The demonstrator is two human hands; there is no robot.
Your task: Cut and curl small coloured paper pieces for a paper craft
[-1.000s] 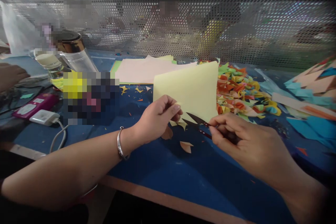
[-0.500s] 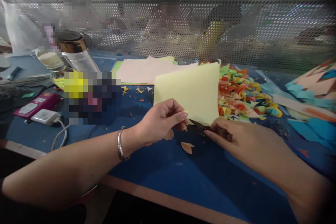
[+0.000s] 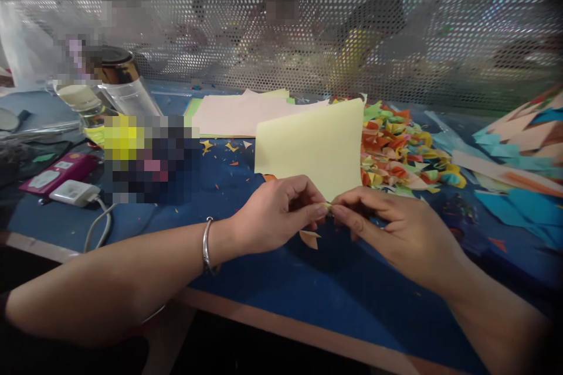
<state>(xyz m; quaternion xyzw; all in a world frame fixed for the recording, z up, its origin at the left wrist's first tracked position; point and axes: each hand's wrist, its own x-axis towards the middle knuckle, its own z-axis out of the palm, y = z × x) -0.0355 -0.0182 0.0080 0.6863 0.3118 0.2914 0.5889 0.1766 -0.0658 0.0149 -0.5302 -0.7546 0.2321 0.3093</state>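
The left hand [image 3: 279, 214] and the right hand [image 3: 391, 225] meet fingertip to fingertip over the table [image 3: 246, 275]. On each, thumb and forefinger are pinched together with hardly any gap, and both have hold of a tiny yellow scrap [image 3: 328, 205] (so small that little more than a speck shows between the tips). Just behind them a yellow sheet [image 3: 310, 143] stands tilted and slightly curled; the hands hide part of its lower edge, so I cannot tell whether they touch it. A peach piece [image 3: 310, 239] lies on the table just below the fingers, and the left wrist wears a bracelet [image 3: 206, 246].

At the left are the containers. A flask [image 3: 132, 94] of clear body and dark, bronze-banded lid leans in view beside a bottle [image 3: 85, 105] with a pale cap; both are closed, and I cannot tell what is in either. A pixelated patch covers the ground in front of them. Farther left is a whitish bag [image 3: 26, 47], its contents unclear. Nearer lie a magenta box [image 3: 59, 173] and a white plug [image 3: 74, 193].

Behind the sheet is a paper stack [image 3: 246, 114]; to its right, a loose heap [image 3: 391, 149] of coloured cuttings.
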